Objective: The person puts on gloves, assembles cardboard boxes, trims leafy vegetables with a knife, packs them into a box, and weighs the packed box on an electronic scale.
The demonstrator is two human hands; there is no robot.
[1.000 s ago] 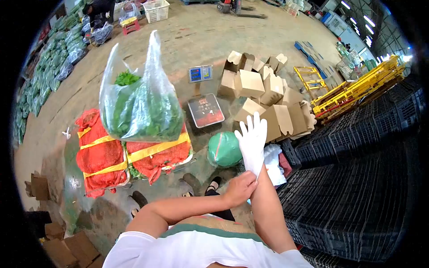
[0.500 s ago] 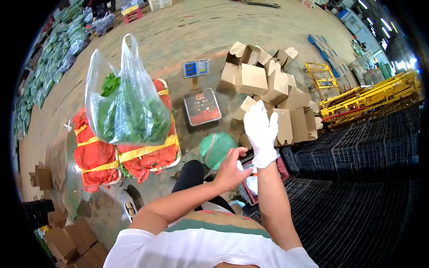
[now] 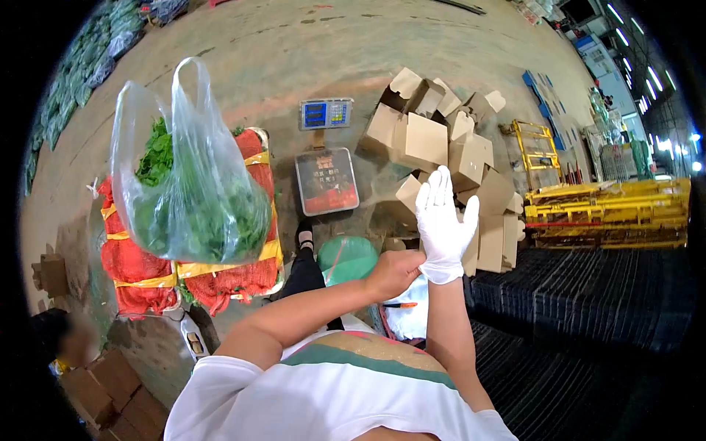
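A white glove [image 3: 443,228] covers my right hand [image 3: 446,220], which is raised with its fingers stretched out and the thumb apart. Bare and closed, my left hand [image 3: 397,275] pinches the glove's cuff at the wrist. Below the hands, a crate holds something in white plastic [image 3: 406,317] with an orange marker-like item [image 3: 400,305] on top. A round green stool-like thing [image 3: 348,261] is just left of my left hand. Leafy greens [image 3: 195,217] fill a clear plastic bag [image 3: 184,158], standing on red net-wrapped bundles [image 3: 228,283] bound with yellow tape.
A scale [image 3: 327,182] with a blue display [image 3: 326,114] stands ahead. Cardboard boxes [image 3: 423,140] are piled right of it. Black crates [image 3: 581,294] and yellow metal frames [image 3: 603,213] line the right. A person's head [image 3: 70,338] shows at lower left, by more boxes [image 3: 118,389].
My left hand has moved from beside the glove to its cuff and closed there. My right hand's fingers have spread. A person's head has come into view at lower left.
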